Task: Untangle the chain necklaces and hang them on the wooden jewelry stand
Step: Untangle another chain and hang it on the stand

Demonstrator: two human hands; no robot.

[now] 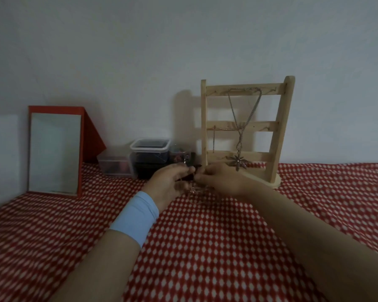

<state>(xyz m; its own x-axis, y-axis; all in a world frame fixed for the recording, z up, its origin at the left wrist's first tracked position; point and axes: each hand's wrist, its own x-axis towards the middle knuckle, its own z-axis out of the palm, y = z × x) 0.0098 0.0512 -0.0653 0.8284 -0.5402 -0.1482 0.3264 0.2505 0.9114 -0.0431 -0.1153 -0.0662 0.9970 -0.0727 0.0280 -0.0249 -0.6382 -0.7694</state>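
A wooden jewelry stand (279, 129) with three crossbars stands against the wall at centre right. A silver chain necklace with a star pendant (238, 162) hangs from its top bar, and a short chain (213, 139) dangles from the middle bar on the left. My left hand (168, 184), with a light blue wristband, and my right hand (222, 178) meet just in front of the stand's base. Both pinch a thin chain necklace (193, 189) whose small tangle droops between them, just above the cloth.
A red-and-white patterned cloth (205, 247) covers the surface. A red-framed mirror (55, 151) leans at the left. Clear plastic containers (150, 156) and a small jar (179, 154) stand by the wall behind my left hand.
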